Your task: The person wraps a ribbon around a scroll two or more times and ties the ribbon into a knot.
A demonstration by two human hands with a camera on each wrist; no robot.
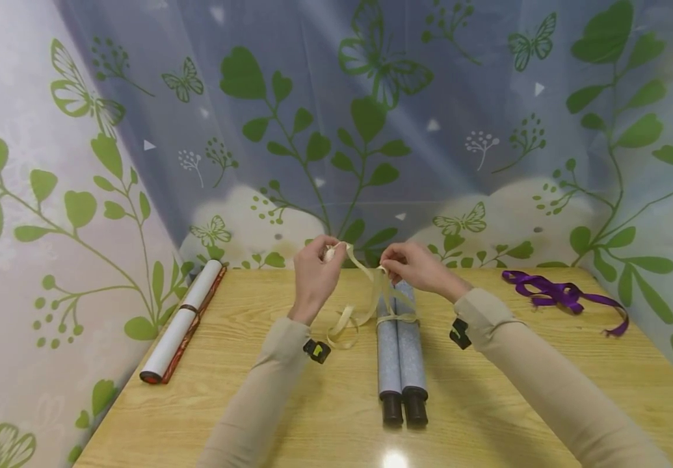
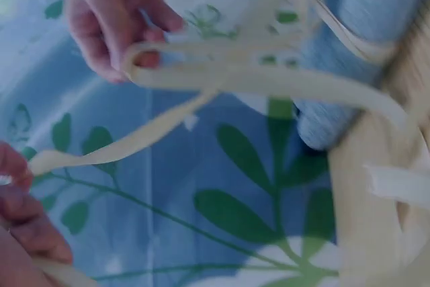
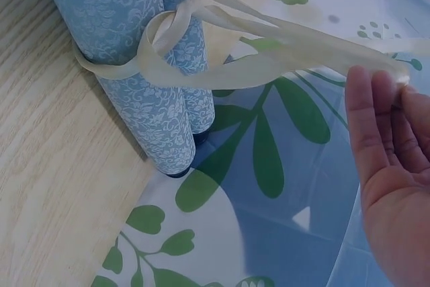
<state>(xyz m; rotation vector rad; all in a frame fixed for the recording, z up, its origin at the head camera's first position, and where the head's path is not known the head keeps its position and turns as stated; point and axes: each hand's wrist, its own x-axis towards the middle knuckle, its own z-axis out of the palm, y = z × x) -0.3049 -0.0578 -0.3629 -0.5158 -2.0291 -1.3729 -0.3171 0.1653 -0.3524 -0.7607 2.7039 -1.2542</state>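
A blue patterned scroll (image 1: pixel 411 357), rolled into two side-by-side rolls with dark end knobs, lies on the wooden table, a cream ribbon (image 3: pixel 178 28) around its middle. Above the scroll's far end, my right hand (image 1: pixel 415 265) pinches a folded loop of that ribbon between thumb and fingers. To its left, my left hand (image 1: pixel 317 270) grips another length, pulled out between the hands. In the left wrist view, the ribbon (image 2: pixel 154 129) runs from the left hand (image 2: pixel 30 226) across the loop. A loose, curled end rests on the table left of the scroll.
Another rolled scroll (image 1: pixel 175 331), white with a red edge and a dark tie, lies at the table's left side. A tangled purple ribbon (image 1: pixel 553 291) lies at the right. Behind the table (image 1: pixel 476 403) hangs a leaf-and-butterfly curtain (image 1: pixel 313 195).
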